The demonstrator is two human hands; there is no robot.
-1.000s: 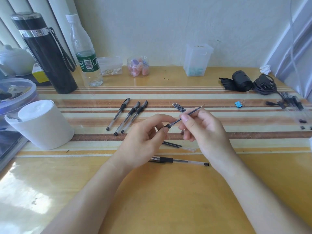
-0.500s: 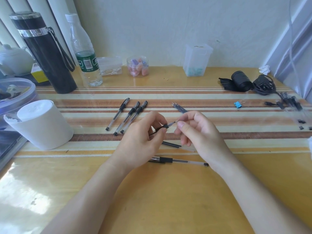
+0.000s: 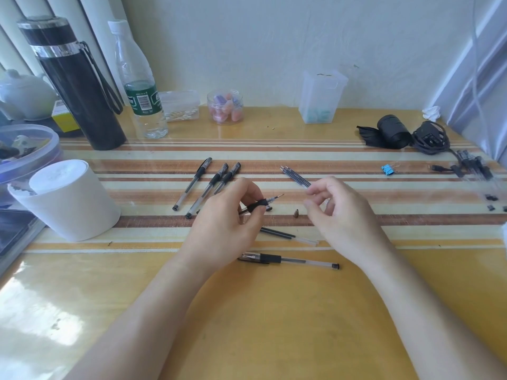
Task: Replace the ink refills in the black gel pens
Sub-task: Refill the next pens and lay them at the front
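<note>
Left hand point(image 3: 225, 229) pinches pen point(image 3: 258, 205); right hand point(image 3: 338, 215) relaxed, empty. We advise threading cone point(image 3: 296, 213), at its 9 o'clock, squarely.

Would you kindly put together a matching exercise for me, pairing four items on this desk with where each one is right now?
Things
1. black-gripped gel pen with its refill tip bare
2. small brownish metal pen cone
3. bundle of dark spare refills
4. blue binder clip

Places
A. on the striped table mat, just beyond the right hand's fingers
B. far to the right on the mat, away from both hands
C. gripped in the left hand
D. lying on the mat between the two hands

Pairs: 1-C, 2-D, 3-A, 4-B
</note>
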